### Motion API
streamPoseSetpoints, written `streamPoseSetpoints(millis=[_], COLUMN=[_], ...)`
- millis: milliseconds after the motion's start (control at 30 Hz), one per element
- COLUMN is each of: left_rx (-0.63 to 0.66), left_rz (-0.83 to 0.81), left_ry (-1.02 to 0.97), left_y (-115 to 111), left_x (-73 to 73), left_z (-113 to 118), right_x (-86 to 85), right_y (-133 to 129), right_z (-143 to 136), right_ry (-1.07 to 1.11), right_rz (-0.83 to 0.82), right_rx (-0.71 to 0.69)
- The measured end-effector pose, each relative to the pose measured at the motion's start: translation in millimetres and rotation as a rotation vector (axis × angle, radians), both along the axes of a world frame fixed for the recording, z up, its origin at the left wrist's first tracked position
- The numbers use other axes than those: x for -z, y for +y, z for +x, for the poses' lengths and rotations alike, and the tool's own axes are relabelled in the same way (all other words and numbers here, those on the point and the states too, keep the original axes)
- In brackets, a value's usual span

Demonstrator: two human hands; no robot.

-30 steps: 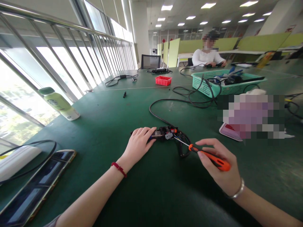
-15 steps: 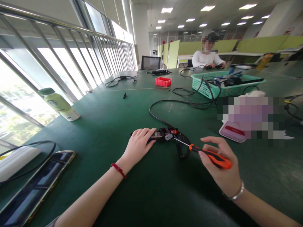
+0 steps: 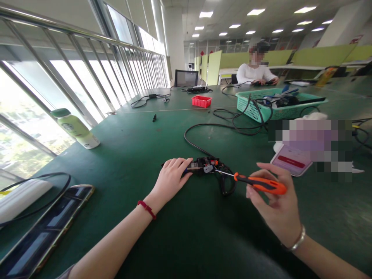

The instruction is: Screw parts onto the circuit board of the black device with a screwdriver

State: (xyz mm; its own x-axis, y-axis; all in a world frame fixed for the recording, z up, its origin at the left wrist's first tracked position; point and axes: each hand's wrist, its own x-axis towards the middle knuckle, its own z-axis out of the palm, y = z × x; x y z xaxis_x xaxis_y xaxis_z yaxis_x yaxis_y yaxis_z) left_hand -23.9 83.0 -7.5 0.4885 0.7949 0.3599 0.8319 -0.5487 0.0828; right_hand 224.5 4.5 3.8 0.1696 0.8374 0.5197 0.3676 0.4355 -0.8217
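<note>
At the far left a phone [image 3: 43,228] lies flat near the table [image 3: 130,139] edge, with a green-capped bottle [image 3: 76,128] on its side further back. The left hand [image 3: 171,179] rests palm down on the green surface, fingers stretched over the near end of a small black device [image 3: 205,166] with exposed parts and wires (a black cable [image 3: 200,130] runs from it toward the teal basket [image 3: 279,102]). The hand presses rather than grips, so the hold on the device looks loose. To the right, the right hand [image 3: 274,205] pinches an orange-handled screwdriver [image 3: 255,184] between thumb and fingertips, its thin shaft pointing left with the tip at the device's right side, by the coiled wire. The grip sits far back on the handle, so the tip could skid off and scrape the small parts or nick a wire; the device could also slide under the flat hand. Another phone [image 3: 290,159] lies just beyond.
</note>
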Motion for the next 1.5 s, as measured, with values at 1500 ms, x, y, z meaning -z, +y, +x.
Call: streamPoseSetpoints(millis=[1500], left_rx=[-0.007], left_rz=[-0.006], left_ry=[0.016], left_y=[-0.4], left_x=[0.0], left_z=[0.0], right_x=[2.1], right_y=[1.6], right_z=[5.9], right_ry=[-0.096], right_rz=[-0.017], right_rx=[0.060])
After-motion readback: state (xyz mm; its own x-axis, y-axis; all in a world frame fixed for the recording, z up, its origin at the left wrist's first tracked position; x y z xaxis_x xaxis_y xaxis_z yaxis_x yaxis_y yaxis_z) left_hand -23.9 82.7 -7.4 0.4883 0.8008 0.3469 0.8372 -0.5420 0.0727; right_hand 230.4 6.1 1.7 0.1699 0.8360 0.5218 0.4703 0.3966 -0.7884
